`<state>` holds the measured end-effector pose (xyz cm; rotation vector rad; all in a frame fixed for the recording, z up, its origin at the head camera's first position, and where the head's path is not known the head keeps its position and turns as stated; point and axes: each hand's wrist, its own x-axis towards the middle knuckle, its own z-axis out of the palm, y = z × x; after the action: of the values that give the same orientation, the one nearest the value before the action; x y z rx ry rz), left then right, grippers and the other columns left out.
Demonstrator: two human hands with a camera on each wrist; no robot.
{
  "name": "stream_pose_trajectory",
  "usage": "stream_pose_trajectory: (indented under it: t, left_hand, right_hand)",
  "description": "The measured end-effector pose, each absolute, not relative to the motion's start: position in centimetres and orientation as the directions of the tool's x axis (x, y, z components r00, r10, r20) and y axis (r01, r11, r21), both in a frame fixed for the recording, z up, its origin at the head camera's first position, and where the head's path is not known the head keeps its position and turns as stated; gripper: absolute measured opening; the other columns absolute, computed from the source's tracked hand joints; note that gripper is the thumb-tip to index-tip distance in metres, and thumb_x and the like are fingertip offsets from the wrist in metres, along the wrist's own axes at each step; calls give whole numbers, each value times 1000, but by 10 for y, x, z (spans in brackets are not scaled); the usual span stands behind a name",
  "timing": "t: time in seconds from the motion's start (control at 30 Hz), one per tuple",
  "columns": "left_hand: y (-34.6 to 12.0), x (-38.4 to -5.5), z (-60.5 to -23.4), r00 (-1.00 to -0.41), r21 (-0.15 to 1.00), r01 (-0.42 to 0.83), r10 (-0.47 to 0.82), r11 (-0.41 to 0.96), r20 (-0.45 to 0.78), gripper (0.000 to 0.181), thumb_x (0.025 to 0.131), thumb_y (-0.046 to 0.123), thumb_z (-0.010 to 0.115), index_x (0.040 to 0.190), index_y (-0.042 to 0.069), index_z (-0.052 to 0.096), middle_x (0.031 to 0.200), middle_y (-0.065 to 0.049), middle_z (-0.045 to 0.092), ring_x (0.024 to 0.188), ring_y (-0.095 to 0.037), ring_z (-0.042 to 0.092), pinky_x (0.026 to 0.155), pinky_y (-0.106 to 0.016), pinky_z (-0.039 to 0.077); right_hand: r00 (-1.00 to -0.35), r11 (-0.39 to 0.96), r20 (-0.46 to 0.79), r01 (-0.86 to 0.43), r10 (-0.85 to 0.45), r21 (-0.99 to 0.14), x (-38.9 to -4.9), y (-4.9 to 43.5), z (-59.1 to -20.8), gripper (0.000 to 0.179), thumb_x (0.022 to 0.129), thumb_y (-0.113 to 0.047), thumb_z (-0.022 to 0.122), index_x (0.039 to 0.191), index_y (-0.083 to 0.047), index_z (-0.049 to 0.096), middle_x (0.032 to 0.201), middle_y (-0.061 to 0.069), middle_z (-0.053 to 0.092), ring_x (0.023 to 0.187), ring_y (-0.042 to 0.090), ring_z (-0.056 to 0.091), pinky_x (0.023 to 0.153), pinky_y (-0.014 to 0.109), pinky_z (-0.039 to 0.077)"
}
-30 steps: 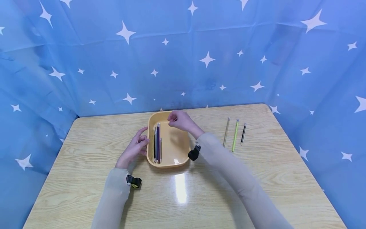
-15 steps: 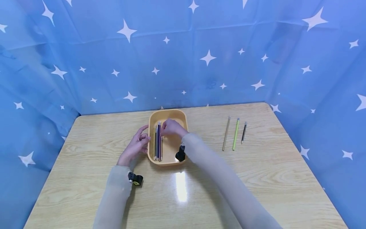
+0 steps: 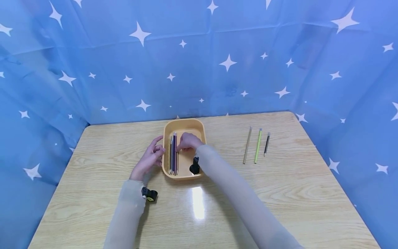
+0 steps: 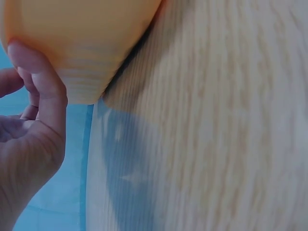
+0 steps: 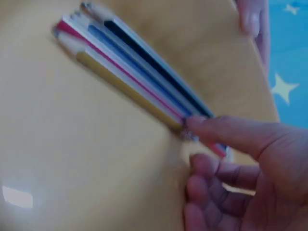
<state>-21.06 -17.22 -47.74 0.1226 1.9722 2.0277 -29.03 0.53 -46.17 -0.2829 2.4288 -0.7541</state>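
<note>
Right-hand grip (image 3: 188,141): down inside the tray, thumb tip against the row of pencils (image 3: 173,159). A small gap shows between thumb and fingertips; the fingers bend loosely and clamp nothing that I can make out.

Under the thumb, the far end of the yellow pencil (image 5: 120,88), shorter than its neighbours and outermost on the right. Beside it, close together: a pink-and-white one, a blue one, a black one (image 5: 154,65). All lie lengthwise along the tray's left side, tips toward the person.

Left-hand grip (image 3: 148,158): outside the tray, at its left edge. Thumb and fingers spread apart, a fingertip touching the outer wall.

Tray (image 3: 185,127): tan, round-cornered, near the bench's far edge.

Both sleeves pale grey; a black wrist camera (image 3: 194,166) at each cuff.

Well to the right on the wood-grain bench (image 3: 77,193), three more pencils, spaced apart, roughly parallel: brownish (image 3: 247,145), lime green (image 3: 258,146), short black (image 3: 267,144). Bright glare patch (image 3: 198,203) in front of the tray.

Behind and to both sides, blue curtain (image 3: 186,62) with white stars.
</note>
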Motion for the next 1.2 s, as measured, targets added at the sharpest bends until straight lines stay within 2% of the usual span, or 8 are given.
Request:
stream_pose_trajectory:
  t: [0.27,0.5,0.67,0.83,0.93,1.03,1.2]
  left_hand:
    - [-166,-204,-462,-944,988,-156,292,9,-151,59,91,-2,41,142,9,12,79,-9,40,58,-15,46,47,-33,47]
    - [-167,-203,-462,-946,988,-153,284,21,-153,59,91,-1,41,142,9,12,78,-8,39,56,-15,46,47,-36,47]
    - [-167,-203,-463,-946,987,-161,282,13,-158,59,91,-2,41,142,10,13,78,-8,39,56,-15,46,47,-32,46]
    - [-167,-203,-462,-944,986,-168,284,18,-166,59,92,-1,41,142,10,12,78,-8,40,57,-15,47,47,-33,46]
    - [-167,-204,-463,-946,986,-165,280,24,-165,59,91,-1,41,142,10,12,77,-7,40,57,-15,47,48,-33,47]
    - [-168,-206,-466,-947,987,-157,282,22,-157,59,91,-1,41,142,10,12,76,-6,40,58,-15,47,47,-33,47]
    - [-172,-210,-477,-948,986,-165,276,2,-159,59,92,0,42,142,14,14,76,-5,42,57,-15,47,46,-32,47]
  right_hand:
    - [-809,788,-465,5,-359,-616,-292,10,-465,22,69,-16,73,62,-4,56,54,5,52,47,14,43,40,23,31]
    - [-867,819,-387,-41,-315,-573,-290,10,-464,25,72,-22,71,58,-11,54,65,7,62,55,18,53,41,23,34]
    - [-882,815,-345,-71,-321,-575,-288,10,-462,20,73,-23,69,64,-8,60,69,8,64,62,21,57,43,24,36]
    - [-883,843,-356,-78,-306,-532,-289,8,-463,22,69,-26,73,63,-11,59,66,5,63,59,17,56,46,26,38]
    - [-897,872,-335,-102,-289,-479,-289,7,-462,17,67,-22,72,59,-13,60,62,2,62,56,16,55,48,29,40]
    - [-919,893,-295,-115,-262,-435,-289,7,-461,18,68,-20,68,54,-15,57,57,-1,59,55,16,54,49,31,40]
    - [-948,907,-225,-120,-226,-404,-291,8,-462,28,71,-25,65,50,-17,48,54,-4,49,55,16,48,48,32,40]
